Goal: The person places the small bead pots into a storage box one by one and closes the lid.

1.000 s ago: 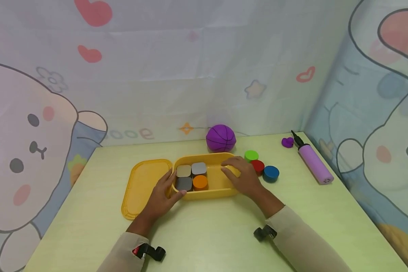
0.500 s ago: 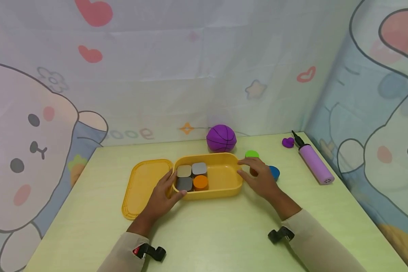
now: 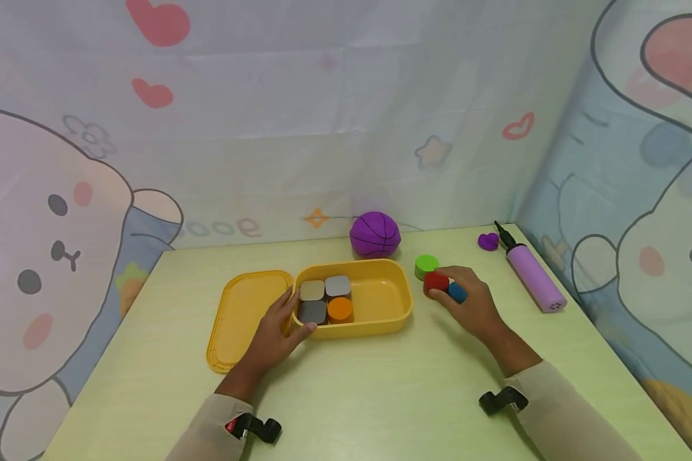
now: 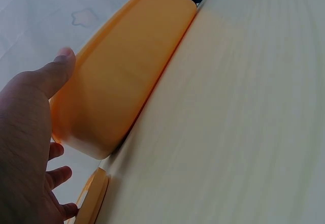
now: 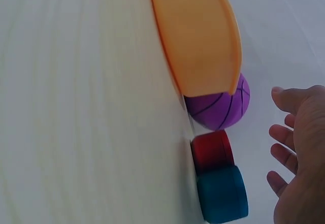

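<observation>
In the head view my left hand [image 3: 272,342] rests against the left end of a yellow box [image 3: 383,326], fingers extended at its end wall. In the left wrist view the thumb touches the box rim. Inside the box's left half stand a beige block [image 3: 312,290], a light grey block [image 3: 337,285], a dark grey block [image 3: 313,312] and an orange round block [image 3: 340,309]. My right hand [image 3: 469,304] hovers over a red round block [image 3: 436,282] and a partly hidden blue round block [image 3: 457,292]. The right wrist view shows its relaxed fingers apart from both blocks.
A yellow lid [image 3: 236,320] lies left of the box. Behind the box sits a purple ball [image 3: 375,235]. A green round block [image 3: 426,266] stands beside the red one. Toward the right edge lie a purple heart [image 3: 487,241] and a lilac hand pump [image 3: 533,276].
My right hand has moved right, from above the box's right half to over the red and blue blocks. The left hand and the box have stayed in place.
</observation>
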Motion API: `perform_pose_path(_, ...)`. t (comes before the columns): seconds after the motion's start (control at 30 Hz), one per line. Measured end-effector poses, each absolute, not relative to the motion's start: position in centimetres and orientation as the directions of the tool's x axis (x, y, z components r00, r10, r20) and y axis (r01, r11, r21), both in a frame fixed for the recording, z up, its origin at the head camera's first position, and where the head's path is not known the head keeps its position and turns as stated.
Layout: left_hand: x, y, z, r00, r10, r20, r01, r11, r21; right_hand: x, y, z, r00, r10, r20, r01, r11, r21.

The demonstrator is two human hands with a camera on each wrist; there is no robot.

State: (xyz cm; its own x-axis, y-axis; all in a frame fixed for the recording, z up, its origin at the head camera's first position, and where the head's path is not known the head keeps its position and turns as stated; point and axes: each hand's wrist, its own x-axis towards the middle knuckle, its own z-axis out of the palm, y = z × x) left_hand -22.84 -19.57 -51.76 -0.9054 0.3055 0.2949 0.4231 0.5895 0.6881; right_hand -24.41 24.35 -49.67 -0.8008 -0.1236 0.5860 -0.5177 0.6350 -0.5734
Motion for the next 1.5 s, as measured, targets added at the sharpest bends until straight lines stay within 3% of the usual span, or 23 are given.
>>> perform_pose_path(0.47, -22.9, -19.4, -51.8, -0.907, 0.305, 0.291, 0.42, 0.591, 0.689, -25.0, 28.1, -51.5, -0.895, -0.039, 0.444, -0.377, 0.597, -0.708)
perform_pose_path(0.8, -22.8, -19.5, -51.9, -0.913, 0.296, 0.28, 0.405, 0.588, 0.7, -25.5, 30.0, -52.3, -0.974, -0.046, 0.222, -0.214, 0.515, -0.83)
perform_pose_path(1.13, -23.1, -19.6, -51.9, -0.91, 0.299, 0.289, 0.414, 0.594, 0.689, -25.8, 30.0, -52.8, -0.997, -0.024, 0.076, -0.077, 0.541, -0.837)
perform_pose_path(1.5, -22.9, -19.6, -51.8, -0.908, 0.3, 0.293, 0.417, 0.579, 0.7, -25.9, 30.0, -52.9, -0.996, -0.031, 0.086, -0.089, 0.538, -0.838)
